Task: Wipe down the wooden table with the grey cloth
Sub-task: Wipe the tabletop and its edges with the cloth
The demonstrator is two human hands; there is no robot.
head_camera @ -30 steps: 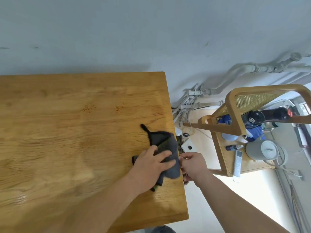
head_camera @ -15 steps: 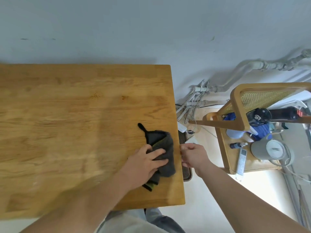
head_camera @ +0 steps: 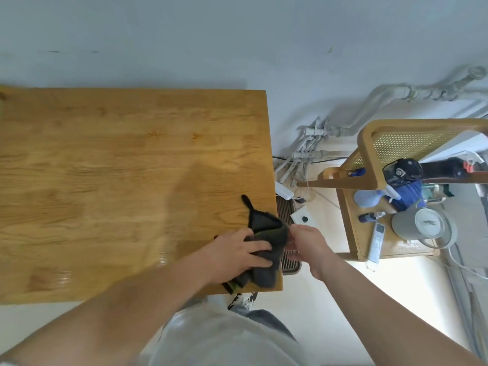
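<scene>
At the near right corner of the wooden counter (head_camera: 118, 180), the grey cloth (head_camera: 265, 224) lies bunched and partly folded, its right edge level with the counter's right edge. A thin hanging loop (head_camera: 245, 201) points away from the person, flat on the wood.

Left hand (head_camera: 237, 250): palm down on the cloth, fingers (head_camera: 260, 245) straight and spread, pressing it to the surface. No curl round the fabric.

Right hand (head_camera: 307, 245): off the counter, just beside its right edge, level with the cloth. Its fingers (head_camera: 295, 229) bend toward the cloth's edge. Contact or pinch cannot be told; the view is blurred there.

Counter surface: glossy patch (head_camera: 62, 277) near the front edge, left of the arm.

To the right, well apart: a wooden cart with a rattan panel (head_camera: 368, 136) carrying a grey kettle (head_camera: 422, 225), a remote control (head_camera: 376, 243) and a blue spray bottle (head_camera: 368, 199). White pipes (head_camera: 383, 95) run along the wall. A white power strip (head_camera: 284, 192) lies on the floor beside the counter.
</scene>
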